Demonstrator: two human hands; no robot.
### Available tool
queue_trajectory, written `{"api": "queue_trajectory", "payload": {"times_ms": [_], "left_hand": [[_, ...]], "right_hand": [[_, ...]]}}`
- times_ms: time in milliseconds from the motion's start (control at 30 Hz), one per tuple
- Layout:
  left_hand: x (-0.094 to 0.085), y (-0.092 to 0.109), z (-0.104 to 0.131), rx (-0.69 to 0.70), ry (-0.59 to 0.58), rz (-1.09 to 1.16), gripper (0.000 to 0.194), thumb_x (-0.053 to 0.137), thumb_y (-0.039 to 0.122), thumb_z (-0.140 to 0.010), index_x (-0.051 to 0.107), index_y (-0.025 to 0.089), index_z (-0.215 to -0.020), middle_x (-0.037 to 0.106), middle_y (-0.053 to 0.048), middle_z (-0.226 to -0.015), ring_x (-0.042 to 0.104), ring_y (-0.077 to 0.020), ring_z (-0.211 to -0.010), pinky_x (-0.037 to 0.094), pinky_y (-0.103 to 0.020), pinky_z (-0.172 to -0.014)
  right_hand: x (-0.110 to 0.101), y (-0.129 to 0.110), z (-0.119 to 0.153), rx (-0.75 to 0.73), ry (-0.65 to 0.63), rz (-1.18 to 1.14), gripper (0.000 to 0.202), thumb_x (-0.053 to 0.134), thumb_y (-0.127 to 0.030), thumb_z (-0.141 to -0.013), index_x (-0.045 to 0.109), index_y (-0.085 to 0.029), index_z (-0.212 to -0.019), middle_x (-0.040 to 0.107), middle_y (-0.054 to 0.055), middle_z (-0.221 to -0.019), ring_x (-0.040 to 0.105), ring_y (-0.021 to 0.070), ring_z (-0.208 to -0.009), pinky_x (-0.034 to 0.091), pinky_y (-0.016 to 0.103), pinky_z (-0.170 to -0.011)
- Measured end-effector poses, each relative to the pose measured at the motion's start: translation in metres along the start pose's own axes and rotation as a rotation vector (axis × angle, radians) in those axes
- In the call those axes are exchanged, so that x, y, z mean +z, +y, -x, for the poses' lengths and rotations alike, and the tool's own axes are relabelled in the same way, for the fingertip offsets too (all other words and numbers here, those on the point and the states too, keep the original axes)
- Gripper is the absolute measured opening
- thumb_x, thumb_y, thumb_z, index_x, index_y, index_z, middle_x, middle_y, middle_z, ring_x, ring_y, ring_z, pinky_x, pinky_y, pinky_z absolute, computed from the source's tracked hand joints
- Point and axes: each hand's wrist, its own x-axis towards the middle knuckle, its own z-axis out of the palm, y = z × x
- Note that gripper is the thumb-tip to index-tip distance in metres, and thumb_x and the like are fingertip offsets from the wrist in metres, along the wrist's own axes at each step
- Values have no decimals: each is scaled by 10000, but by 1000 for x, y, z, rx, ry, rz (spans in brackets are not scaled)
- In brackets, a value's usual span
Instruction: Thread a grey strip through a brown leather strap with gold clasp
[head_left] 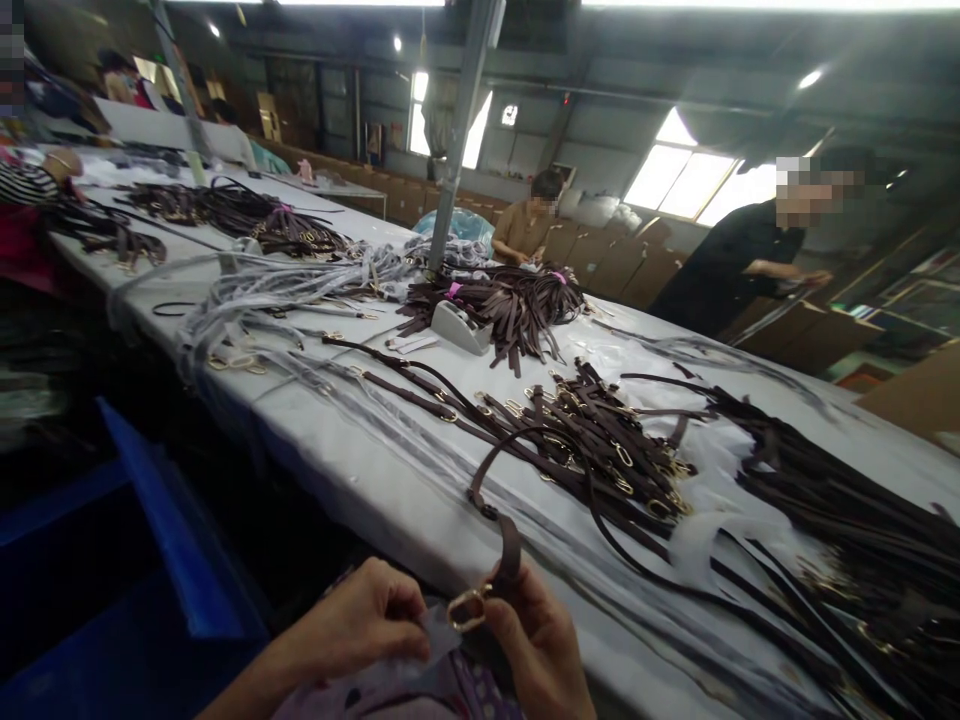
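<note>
My right hand [541, 640] pinches the end of a dark brown strap [508, 548], close to its gold-coloured metal clasp [468, 608]. From there the strap curves up and back onto the table. Just left of the clasp, my left hand [379, 615] has its fingers closed on a thin piece of clear plastic film [441, 635]. The film's lower part is hard to make out against my patterned clothing. Beyond my hands lies a pile of brown straps with gold clasps [600, 440].
Plastic-wrapped straps [360, 400] run along the near edge of the long white table [352, 480]. More dark straps [847, 510] lie at right. A metal post [456, 140] rises from the table. Blue bins [172, 530] stand at lower left. Two people work across the table.
</note>
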Motion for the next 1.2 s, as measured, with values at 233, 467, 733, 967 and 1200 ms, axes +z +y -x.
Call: {"api": "queue_trajectory", "payload": {"times_ms": [233,467,733,967,1200], "left_hand": [[-1,0,0,4,-23,1,111,724,196,-605,733,114,-679,614,31,-549,460,-94,-520,312,-200,-493],[-4,5,2,-19,-61,2,127,703,166,-593,748,126,-705,647,17,-589,489,-103,-547,328,-197,-510],[-10,10,2,-40,-126,-13,135,724,174,-590,755,133,-715,676,3,-612,513,-110,-546,336,-190,-503],[-11,2,-1,-1,-126,-117,129,720,250,-643,755,138,-694,555,33,-519,400,-85,-484,283,-200,-454],[-10,13,1,-6,-159,-115,130,704,237,-642,756,130,-692,597,22,-531,423,-88,-490,292,-197,-459]], "right_hand": [[-1,4,-1,-28,-28,146,271,642,-445,-876,617,-181,-931,686,56,-815,634,204,-765,486,314,-729],[-3,1,-3,-69,-59,301,206,616,-378,-888,656,-178,-918,678,41,-812,611,190,-776,457,284,-718],[-4,-6,-3,-47,-58,104,286,662,-462,-863,630,-185,-923,665,35,-802,606,169,-728,478,275,-691],[-6,-7,-1,-82,-83,164,278,647,-460,-872,634,-183,-893,654,27,-781,594,162,-717,472,269,-680],[-6,-5,1,-64,-89,280,221,610,-395,-894,647,-179,-919,665,42,-815,604,192,-768,467,298,-716]]}}
